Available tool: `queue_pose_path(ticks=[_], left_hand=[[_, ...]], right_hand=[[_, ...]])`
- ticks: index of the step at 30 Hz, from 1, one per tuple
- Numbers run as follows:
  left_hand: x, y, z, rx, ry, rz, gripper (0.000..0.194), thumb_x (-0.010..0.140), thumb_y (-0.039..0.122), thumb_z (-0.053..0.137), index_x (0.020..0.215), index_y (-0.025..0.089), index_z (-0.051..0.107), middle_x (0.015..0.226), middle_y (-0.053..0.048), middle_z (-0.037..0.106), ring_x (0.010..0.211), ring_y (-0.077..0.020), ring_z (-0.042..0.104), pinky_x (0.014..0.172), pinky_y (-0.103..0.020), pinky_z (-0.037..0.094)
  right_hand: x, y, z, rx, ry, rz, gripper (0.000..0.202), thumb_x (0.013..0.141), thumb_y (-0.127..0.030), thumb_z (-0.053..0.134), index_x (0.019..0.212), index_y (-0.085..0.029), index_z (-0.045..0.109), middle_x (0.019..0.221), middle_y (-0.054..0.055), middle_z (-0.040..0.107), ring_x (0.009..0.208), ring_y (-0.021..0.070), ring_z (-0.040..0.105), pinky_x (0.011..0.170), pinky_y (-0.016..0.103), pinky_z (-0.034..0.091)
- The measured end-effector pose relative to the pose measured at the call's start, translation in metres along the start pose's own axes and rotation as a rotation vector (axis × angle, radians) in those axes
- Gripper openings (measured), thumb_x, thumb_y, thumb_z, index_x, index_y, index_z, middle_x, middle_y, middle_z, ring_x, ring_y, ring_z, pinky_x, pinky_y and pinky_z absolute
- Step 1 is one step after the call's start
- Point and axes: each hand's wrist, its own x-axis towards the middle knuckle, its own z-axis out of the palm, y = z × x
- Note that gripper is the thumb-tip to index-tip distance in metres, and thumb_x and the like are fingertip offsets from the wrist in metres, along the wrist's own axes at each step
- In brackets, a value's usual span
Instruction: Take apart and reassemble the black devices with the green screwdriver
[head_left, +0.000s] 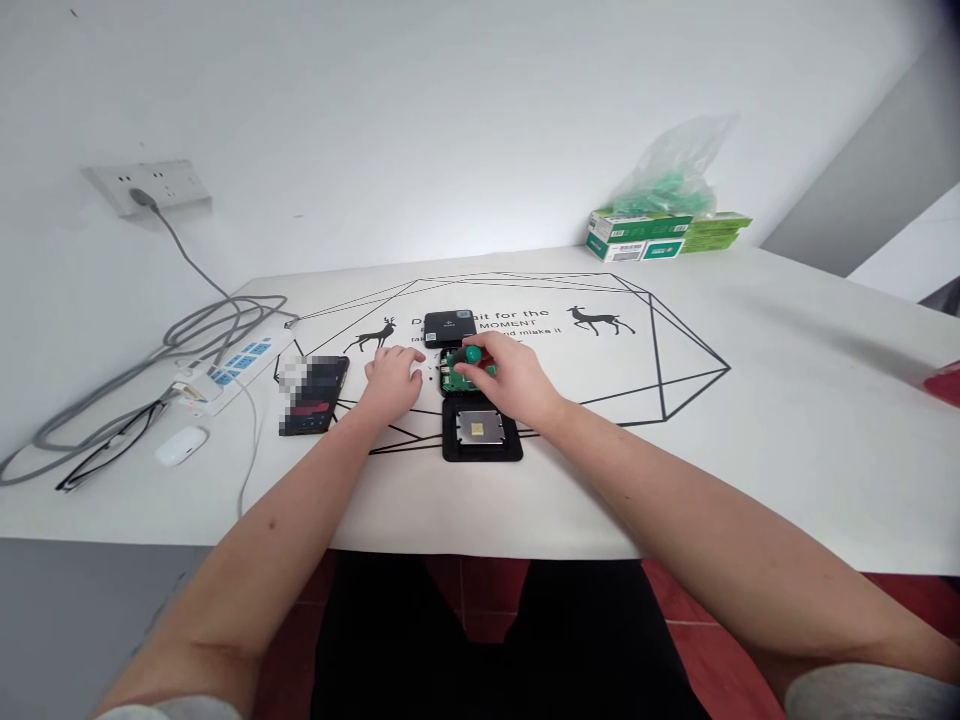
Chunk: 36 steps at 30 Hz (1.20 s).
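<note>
A bare right hand [517,378] holds a green-and-black round-ended tool [472,354] above a green circuit board in a black case [459,381].
Closest to the person's lap, a black square shell with a silver metal plate [481,428] lies on the white table [585,490]. Just beyond sits the circuit board, the tool pinched between right thumb and fingers; from here I can't tell whether its tip touches. Left of the board, the bare left hand [394,382] hovers or rests, fingers parted and loosely curled, gripping nothing I can see. Past the board lies a flat black square cover [448,328]; far back, green-and-white cardboard boxes [637,235] carry a clear plastic bag [679,170].
</note>
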Motion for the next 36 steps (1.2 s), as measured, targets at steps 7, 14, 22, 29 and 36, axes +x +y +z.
queue_pose_path(ticks=[7,14,22,29,36], left_hand=[[-0.002,0.001,-0.004,-0.061,-0.019,0.039,0.027,0.101,0.030,0.063,0.126,0.028,0.073,0.139,-0.010,0.075,0.144,-0.0393,0.056,0.119,-0.061,0.047],[-0.005,0.006,-0.010,-0.161,-0.032,0.118,0.026,0.099,0.037,0.068,0.122,0.025,0.075,0.136,-0.008,0.079,0.137,-0.0330,0.065,0.124,-0.055,0.045],[-0.005,0.008,-0.013,-0.201,0.009,0.138,0.020,0.105,0.039,0.062,0.105,0.027,0.078,0.119,-0.005,0.083,0.118,-0.0294,0.074,0.111,-0.048,0.054],[-0.006,0.010,-0.015,-0.176,0.003,0.173,0.024,0.108,0.035,0.056,0.106,0.026,0.078,0.116,-0.005,0.083,0.114,-0.0287,0.074,0.109,-0.048,0.053],[-0.007,0.011,-0.015,-0.136,-0.020,0.192,0.025,0.108,0.029,0.055,0.110,0.027,0.079,0.120,-0.006,0.083,0.119,-0.0295,0.073,0.112,-0.050,0.048]], right_hand=[[0.000,-0.006,-0.010,0.129,0.183,0.089,0.031,0.093,-0.044,0.075,0.115,-0.024,0.069,0.104,0.007,0.079,0.091,0.0248,0.073,0.094,0.045,0.060],[0.003,-0.008,-0.016,0.358,0.301,0.197,0.029,0.090,-0.047,0.076,0.107,-0.026,0.065,0.090,0.001,0.072,0.083,0.0212,0.070,0.088,0.043,0.062],[0.002,-0.010,-0.016,0.428,0.291,0.171,0.036,0.088,-0.055,0.079,0.104,-0.028,0.061,0.089,0.000,0.068,0.085,0.0212,0.069,0.082,0.040,0.061],[0.002,-0.010,-0.019,0.423,0.310,0.155,0.037,0.087,-0.055,0.080,0.102,-0.027,0.062,0.088,0.000,0.066,0.082,0.0206,0.068,0.082,0.041,0.061],[0.003,-0.010,-0.021,0.431,0.311,0.187,0.037,0.085,-0.054,0.083,0.098,-0.027,0.061,0.085,-0.001,0.066,0.077,0.0193,0.067,0.080,0.041,0.062]])
